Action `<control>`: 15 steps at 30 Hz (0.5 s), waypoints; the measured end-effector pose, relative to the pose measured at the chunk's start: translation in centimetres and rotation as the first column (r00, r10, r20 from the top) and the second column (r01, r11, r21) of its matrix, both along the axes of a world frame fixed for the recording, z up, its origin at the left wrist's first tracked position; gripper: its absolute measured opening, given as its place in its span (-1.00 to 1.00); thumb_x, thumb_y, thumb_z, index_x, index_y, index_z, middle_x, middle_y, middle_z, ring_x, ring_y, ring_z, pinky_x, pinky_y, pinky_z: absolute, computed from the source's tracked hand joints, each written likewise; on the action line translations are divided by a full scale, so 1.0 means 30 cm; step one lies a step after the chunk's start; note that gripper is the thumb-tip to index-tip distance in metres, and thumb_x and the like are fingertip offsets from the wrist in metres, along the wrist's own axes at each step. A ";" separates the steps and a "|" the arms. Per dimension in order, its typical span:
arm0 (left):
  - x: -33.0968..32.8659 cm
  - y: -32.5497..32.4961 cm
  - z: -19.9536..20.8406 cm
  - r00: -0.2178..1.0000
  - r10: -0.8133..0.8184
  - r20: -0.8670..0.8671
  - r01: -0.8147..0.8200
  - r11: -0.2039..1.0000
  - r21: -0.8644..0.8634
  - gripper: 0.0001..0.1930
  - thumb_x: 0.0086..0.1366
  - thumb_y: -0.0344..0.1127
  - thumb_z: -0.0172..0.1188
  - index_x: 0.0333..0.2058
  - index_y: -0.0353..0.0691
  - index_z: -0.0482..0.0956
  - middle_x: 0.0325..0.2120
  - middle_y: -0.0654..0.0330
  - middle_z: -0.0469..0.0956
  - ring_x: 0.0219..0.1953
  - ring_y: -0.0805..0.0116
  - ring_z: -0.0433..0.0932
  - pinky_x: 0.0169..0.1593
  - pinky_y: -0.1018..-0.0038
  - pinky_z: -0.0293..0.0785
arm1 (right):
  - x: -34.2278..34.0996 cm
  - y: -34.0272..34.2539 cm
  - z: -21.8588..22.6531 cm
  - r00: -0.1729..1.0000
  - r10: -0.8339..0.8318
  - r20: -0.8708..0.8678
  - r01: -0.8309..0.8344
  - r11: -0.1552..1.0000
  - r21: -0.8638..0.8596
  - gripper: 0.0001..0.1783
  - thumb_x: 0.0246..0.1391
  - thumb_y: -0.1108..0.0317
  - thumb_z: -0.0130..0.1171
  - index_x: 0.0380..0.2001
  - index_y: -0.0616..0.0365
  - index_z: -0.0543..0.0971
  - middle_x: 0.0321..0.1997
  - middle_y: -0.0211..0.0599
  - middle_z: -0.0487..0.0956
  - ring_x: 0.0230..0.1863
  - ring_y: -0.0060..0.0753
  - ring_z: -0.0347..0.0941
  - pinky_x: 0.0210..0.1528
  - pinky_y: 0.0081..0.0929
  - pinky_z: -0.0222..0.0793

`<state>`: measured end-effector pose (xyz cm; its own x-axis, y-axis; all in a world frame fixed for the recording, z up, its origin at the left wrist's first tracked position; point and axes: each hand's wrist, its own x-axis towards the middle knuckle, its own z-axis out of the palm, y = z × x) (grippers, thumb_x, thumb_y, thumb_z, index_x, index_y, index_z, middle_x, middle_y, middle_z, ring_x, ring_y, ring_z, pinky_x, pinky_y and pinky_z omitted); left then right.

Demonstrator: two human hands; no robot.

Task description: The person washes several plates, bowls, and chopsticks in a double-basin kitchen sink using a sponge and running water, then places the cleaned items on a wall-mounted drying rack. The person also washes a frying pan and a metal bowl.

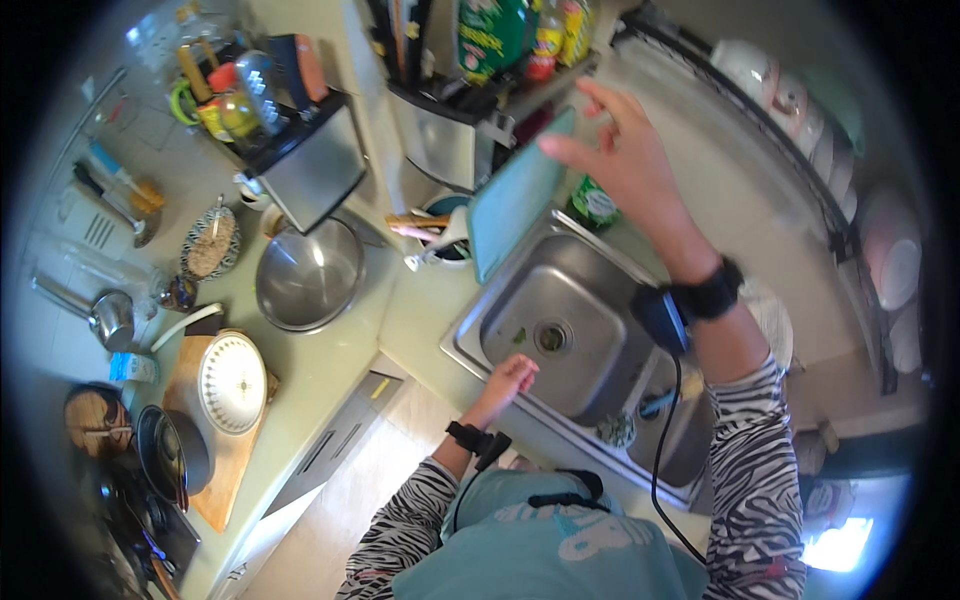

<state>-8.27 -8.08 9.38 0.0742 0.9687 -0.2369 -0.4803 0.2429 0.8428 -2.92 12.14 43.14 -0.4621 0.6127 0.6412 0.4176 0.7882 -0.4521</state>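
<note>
In the head view, the right hand [622, 150] is raised in the upper middle of the frame, fingers spread and loosely curved, its fingertips at the top edge of a teal cutting board [517, 196]. The board stands tilted on its edge, leaning at the back left corner of the steel sink [580, 262], just left of and below that hand. Whether the fingers actually grip the board or only touch it cannot be told.

The left hand [511, 378] is lower, at the centre of the frame, resting on the sink's near rim with fingers curled loosely downward, holding nothing visible. It is well apart from the board, with the sink basin and its drain [551, 337] between them.

Left of the sink on the pale counter [320, 375] sits a steel mixing bowl [309, 274], and further toward the lower left a patterned white plate [232, 382] lies on a wooden board [222, 480].
</note>
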 end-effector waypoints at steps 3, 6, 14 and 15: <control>-0.019 -0.012 -0.031 0.997 0.072 0.005 -0.072 0.995 -0.072 -0.83 0.39 -0.23 0.00 -0.31 -0.16 0.49 -0.57 0.39 0.40 -0.52 0.62 0.36 -0.40 0.66 0.31 | 0.322 -0.115 -0.313 0.995 0.006 0.100 0.031 0.932 -0.361 -0.46 -0.12 0.14 0.37 -0.08 0.17 0.52 -0.28 -0.21 0.53 -0.33 -0.38 0.43 -0.28 -0.46 0.37; -0.044 -0.015 -0.036 0.992 0.121 -0.020 -0.123 0.987 -0.105 -0.86 0.37 -0.27 0.03 -0.28 -0.16 0.49 -0.53 0.37 0.44 -0.51 0.61 0.39 -0.41 0.67 0.33 | 0.642 -0.311 -0.660 0.854 0.087 0.513 0.304 0.718 -0.626 -0.58 -0.06 0.21 0.29 -0.11 0.12 0.52 -0.26 -0.16 0.54 -0.21 -0.18 0.48 -0.19 -0.31 0.41; -0.038 0.277 -0.145 0.996 0.079 -0.035 -0.086 0.934 -0.346 -0.87 0.32 -0.40 -0.03 -0.19 -0.16 0.45 -0.36 0.30 0.48 -0.44 0.52 0.46 -0.36 0.48 0.49 | 1.023 -0.738 -1.051 0.882 -0.179 0.436 0.453 0.582 -0.676 -0.29 0.04 0.12 0.24 0.21 0.11 0.25 0.13 0.12 0.26 0.15 0.08 0.25 0.19 -0.17 0.21; -0.033 0.357 -0.197 0.992 0.043 -0.115 -0.090 0.893 -0.441 -0.84 0.31 -0.41 -0.04 -0.16 -0.17 0.44 -0.32 0.29 0.48 -0.39 0.47 0.48 -0.35 0.45 0.50 | 1.041 -0.718 -1.059 0.888 -0.253 0.383 0.456 0.579 -0.676 -0.32 0.06 0.14 0.22 0.21 0.12 0.26 0.15 0.11 0.24 0.16 0.06 0.25 0.19 -0.17 0.21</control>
